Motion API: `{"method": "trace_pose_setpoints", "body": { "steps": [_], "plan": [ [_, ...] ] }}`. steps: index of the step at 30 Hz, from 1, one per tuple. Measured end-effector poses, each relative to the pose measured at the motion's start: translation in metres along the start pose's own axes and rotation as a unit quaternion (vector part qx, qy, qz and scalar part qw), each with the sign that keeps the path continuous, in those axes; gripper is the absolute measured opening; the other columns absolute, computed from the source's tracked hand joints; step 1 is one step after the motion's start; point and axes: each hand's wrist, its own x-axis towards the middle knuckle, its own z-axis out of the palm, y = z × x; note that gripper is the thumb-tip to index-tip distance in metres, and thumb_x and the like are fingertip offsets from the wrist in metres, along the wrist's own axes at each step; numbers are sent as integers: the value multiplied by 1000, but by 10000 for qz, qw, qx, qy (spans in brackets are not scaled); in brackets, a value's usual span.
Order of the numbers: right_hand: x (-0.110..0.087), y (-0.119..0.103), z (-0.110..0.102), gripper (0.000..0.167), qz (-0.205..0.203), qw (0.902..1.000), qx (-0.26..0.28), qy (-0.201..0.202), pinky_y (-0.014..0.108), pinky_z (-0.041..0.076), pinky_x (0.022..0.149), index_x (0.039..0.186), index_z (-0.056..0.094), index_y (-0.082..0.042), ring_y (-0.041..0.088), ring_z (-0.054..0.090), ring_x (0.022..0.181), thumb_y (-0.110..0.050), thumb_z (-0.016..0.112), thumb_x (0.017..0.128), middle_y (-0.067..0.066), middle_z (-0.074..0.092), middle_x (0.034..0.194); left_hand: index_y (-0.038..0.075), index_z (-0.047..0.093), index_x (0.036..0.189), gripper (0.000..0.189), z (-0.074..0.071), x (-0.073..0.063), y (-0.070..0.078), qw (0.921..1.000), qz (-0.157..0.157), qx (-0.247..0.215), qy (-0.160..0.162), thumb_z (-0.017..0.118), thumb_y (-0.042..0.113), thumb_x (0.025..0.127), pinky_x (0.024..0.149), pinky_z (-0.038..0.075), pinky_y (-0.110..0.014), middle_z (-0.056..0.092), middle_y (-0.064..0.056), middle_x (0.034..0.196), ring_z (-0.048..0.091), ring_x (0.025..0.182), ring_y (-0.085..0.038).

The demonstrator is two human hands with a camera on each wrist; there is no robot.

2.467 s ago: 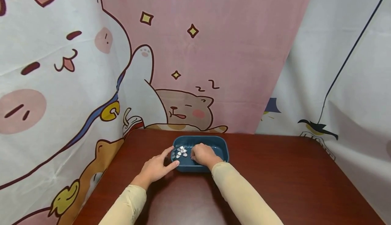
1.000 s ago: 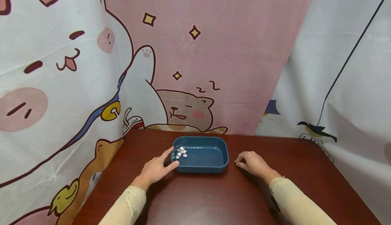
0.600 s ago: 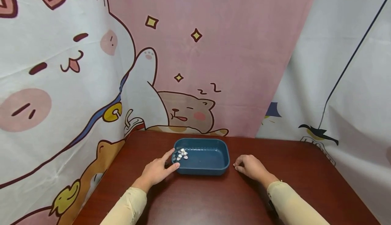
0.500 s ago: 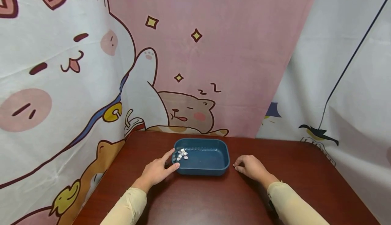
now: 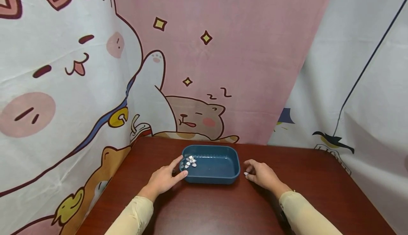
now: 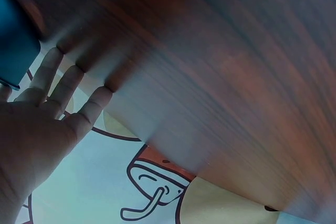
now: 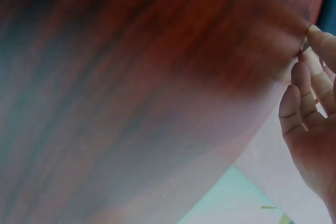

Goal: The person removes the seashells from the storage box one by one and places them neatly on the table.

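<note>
A dark blue rectangular basin [image 5: 211, 180] stands on the table, with several small whitish pebbles [image 5: 191, 161] clustered at its left end. My left hand [image 5: 163, 179] is spread at that end, its thumb and index finger at the rim. To the right of the basin is my right hand [image 5: 264, 175], low over the table, thumb and index finger parted. One small whitish pebble [image 5: 246, 173] shows right by the thumb tip. In the right wrist view the right hand [image 7: 317, 114] has its other fingers loosely bent, and the pebble is mostly hidden between the fingertips.
The reddish-brown wooden table [image 5: 204, 210] reaches back to a cartoon-printed cloth [image 5: 248, 68]. Pale sleeves [image 5: 132, 213] cover both forearms.
My right hand has come out of the basin to the table on its right. Its index finger has since lifted from the thumb, exposing a pebble. The left hand stays at the rim.
</note>
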Motion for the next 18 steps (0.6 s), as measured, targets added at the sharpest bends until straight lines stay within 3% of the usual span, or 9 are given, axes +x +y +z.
{"method": "trace_pose_setpoints", "body": {
  "steps": [18],
  "plan": [
    [0,-1,0,47,136,9998,116,-110,45,60,87,135,66,-8,11,70,89,-13,85,92,-6,75,98,36,34,168,84,1,0,-2,9999,78,62,35,53,79,97,99,55,-65,67,-14,149,67,128,-39]
  ]
}}
